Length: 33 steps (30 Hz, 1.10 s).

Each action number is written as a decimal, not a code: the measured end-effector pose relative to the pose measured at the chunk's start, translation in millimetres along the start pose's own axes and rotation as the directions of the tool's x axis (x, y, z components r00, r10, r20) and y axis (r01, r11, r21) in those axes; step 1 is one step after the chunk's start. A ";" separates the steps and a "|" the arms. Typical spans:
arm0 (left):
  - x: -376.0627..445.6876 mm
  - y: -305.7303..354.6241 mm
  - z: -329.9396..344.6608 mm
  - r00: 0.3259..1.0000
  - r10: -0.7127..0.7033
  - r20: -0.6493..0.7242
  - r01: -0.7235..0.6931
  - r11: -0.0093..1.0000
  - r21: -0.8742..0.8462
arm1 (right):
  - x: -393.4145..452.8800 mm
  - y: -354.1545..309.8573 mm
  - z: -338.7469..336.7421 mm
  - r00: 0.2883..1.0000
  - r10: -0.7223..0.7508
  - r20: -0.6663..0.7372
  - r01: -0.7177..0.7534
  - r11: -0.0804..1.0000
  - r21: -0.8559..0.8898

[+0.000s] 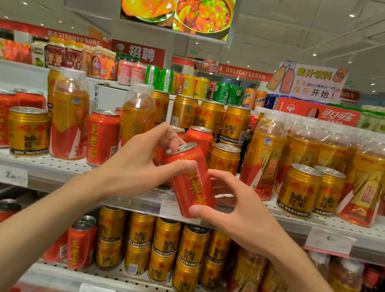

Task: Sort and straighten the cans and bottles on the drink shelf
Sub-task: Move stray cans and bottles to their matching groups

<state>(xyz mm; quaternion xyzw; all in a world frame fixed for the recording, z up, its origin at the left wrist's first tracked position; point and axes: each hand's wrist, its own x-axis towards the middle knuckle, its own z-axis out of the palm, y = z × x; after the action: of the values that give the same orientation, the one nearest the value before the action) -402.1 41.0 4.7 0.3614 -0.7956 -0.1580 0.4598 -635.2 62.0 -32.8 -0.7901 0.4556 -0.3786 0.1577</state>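
Observation:
A red can (188, 178) with yellow characters is tilted in front of the middle shelf, its top leaning left. My left hand (143, 160) grips its upper end, thumb across the front and fingers over the lid. My right hand (234, 209) holds its lower end from the right. On the white perforated shelf (55, 166) behind stand mixed red cans (102, 138), gold Red Bull cans (28, 131) and orange-labelled bottles (70, 115).
More gold cans (300, 189) and bottles (265, 155) fill the shelf's right side. The lower shelf holds stacked gold cans (163, 250) and a leaning red can (81, 242). Price tags (7, 174) line the shelf edge. A paper sign (306, 81) stands on top.

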 end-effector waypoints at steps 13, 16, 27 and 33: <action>-37.4 -46.8 -59.0 0.998 -0.057 0.008 0.057 0.997 -0.055 | 20.4 -36.7 41.5 0.999 -0.042 -0.003 0.043 0.999 0.002; -47.5 -64.5 -83.3 0.999 -0.043 0.027 0.044 0.997 -0.055 | 28.4 -55.4 61.8 1.000 -0.030 -0.008 0.030 1.000 0.001; -85.0 -149.2 -214.1 0.994 -0.040 0.104 0.054 0.990 -0.129 | 83.4 -143.3 182.5 1.000 0.014 -0.026 -0.014 1.000 0.007; -91.6 -164.3 -256.4 0.996 -0.026 0.091 0.034 0.996 -0.080 | 103.7 -170.3 213.2 1.000 0.001 -0.005 -0.001 1.000 0.015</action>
<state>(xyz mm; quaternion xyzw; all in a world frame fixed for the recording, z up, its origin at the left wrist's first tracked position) -85.6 14.6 -12.7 0.3467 -0.8028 -0.2135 0.4356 -343.8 45.7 -25.9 -0.7877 0.4534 -0.3839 0.1629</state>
